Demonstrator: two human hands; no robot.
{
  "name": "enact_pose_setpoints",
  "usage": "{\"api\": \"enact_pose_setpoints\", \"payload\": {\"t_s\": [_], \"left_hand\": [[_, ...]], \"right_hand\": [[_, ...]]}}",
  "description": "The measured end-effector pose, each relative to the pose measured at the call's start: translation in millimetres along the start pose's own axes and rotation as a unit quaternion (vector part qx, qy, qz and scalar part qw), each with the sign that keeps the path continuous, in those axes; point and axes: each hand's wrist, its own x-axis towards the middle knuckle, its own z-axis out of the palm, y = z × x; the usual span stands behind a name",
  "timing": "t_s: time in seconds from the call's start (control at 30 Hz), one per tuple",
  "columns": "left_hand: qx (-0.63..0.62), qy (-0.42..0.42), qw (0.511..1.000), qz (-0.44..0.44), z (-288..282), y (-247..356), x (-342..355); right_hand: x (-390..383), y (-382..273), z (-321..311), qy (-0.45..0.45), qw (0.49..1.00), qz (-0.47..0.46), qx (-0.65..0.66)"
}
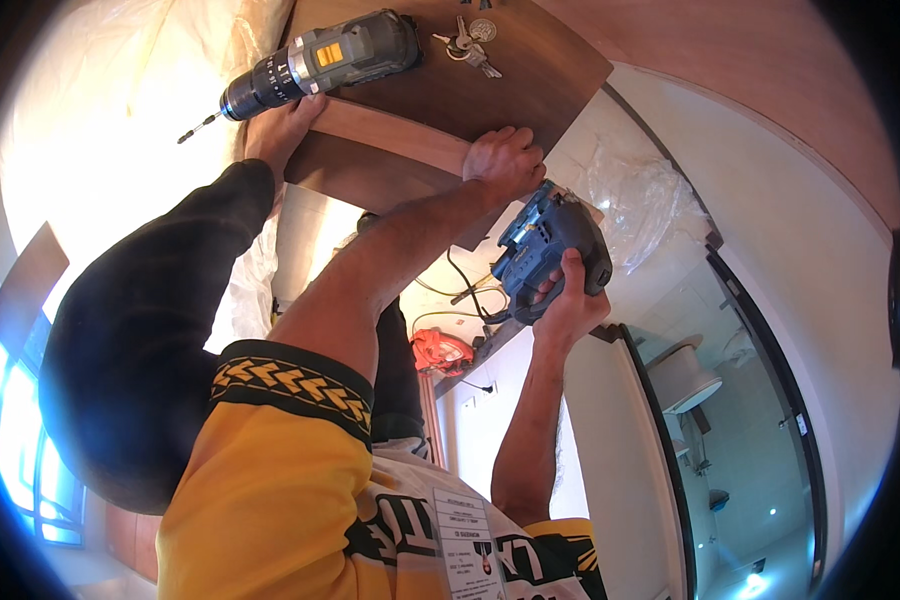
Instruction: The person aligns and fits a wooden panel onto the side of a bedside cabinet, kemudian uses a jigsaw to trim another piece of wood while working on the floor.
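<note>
My left hand [505,162] is closed around the right end of a pale wooden strip [395,137], which lies across a dark brown board [530,65]. My right hand [570,305] grips a blue jigsaw [555,250] by its handle, beside the strip's end and the board's edge. The saw blade is hidden from this view. My bare left foot [278,135] rests at the strip's other end. A cordless drill [325,62] with a bit fitted lies on the board behind the foot.
A bunch of keys [468,48] lies on the board. Clear plastic sheeting [635,200] is at the right. Cables [460,290] and a red-orange item [442,352] lie below the board. A doorway at the right shows a toilet [685,380].
</note>
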Motion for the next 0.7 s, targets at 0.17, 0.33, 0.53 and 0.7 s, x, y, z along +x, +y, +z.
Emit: {"api": "enact_pose_setpoints", "payload": {"t_s": [0.17,0.33,0.53,0.7], "left_hand": [[-0.002,0.004,1.0,0.002,0.5,-0.7,0.3],[-0.002,0.0,1.0,0.001,-0.8,0.4,0.0],[-0.002,-0.002,1.0,-0.005,1.2,0.4,-0.5],[0.006,-0.033,0.999,-0.019,-0.3,1.3,-0.7]], "right_hand": [[-0.2,-1.2,1.1,-0.003,1.0,-0.005,0.0],[-0.7,-2.0,0.9,-0.005,1.0,-0.002,0.002],[0.8,-0.7,-0.3,-0.005,1.0,-0.004,-0.005],[2.2,0.0,-0.2,-0.001,1.0,-0.001,-0.005]]}}
